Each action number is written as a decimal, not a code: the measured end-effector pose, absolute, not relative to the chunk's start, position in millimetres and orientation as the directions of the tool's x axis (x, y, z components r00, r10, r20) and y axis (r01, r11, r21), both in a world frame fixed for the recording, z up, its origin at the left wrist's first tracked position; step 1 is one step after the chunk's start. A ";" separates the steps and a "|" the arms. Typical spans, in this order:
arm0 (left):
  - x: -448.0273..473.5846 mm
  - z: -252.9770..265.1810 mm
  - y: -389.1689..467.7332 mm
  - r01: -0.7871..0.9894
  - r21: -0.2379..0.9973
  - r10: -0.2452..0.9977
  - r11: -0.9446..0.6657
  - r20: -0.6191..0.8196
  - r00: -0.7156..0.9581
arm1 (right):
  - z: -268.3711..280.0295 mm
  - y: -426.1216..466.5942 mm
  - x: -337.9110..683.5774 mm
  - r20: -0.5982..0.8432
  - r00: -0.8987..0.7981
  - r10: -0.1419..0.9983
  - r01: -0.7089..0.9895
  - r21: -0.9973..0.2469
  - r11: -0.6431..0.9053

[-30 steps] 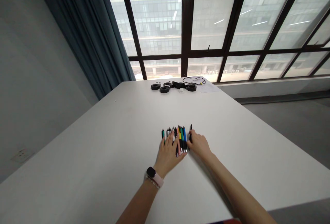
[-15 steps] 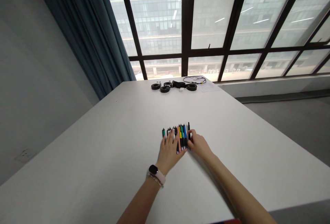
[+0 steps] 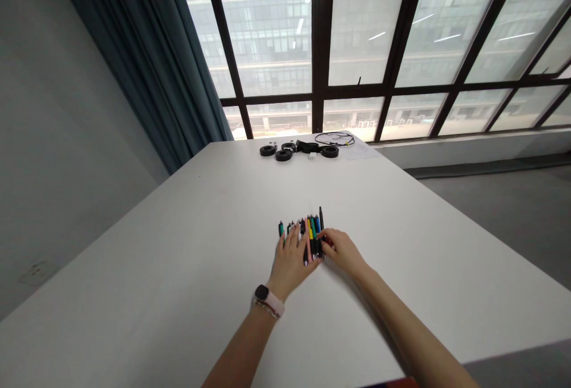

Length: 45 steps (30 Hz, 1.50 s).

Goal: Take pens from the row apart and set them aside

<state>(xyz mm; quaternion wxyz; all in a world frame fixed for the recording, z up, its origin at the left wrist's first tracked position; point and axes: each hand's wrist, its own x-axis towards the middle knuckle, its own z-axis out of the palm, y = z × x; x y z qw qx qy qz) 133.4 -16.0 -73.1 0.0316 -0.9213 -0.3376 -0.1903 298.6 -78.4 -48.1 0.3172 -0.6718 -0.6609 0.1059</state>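
A row of pens lies side by side on the white table, tips toward me. My left hand rests flat over the left part of the row, fingers spread, covering several pens. A green-and-black pen shows at the left end. Right of my fingers lie a pink pen, a yellow pen, a green pen and a blue pen. My right hand pinches a black pen at the right end, close against the blue one; its lower part is partly hidden by the fingers.
Black tape-like rolls and another black roll sit at the table's far end. Near them are a coiled black cable, a small white piece and a paper sheet. A blue curtain hangs at left.
My right hand has moved the black pen slightly left, up against the blue pen, closing the gap. My left hand stays over the row.
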 end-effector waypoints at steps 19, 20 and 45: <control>128.1 -64.9 -20.5 0.567 0.148 0.570 -0.811 0.421 0.706 | -45.0 -84.2 306.7 0.254 0.255 0.933 0.742 -0.670 -0.021; 128.0 -62.7 -20.9 0.555 0.171 0.569 -0.814 0.431 0.701 | -45.3 -84.2 306.5 0.240 0.261 0.935 0.717 -0.697 -0.020; 120.8 -73.4 -22.4 0.559 0.042 0.532 -0.828 0.376 0.759 | -62.6 -72.7 295.0 0.238 0.219 0.946 0.906 -0.409 -0.107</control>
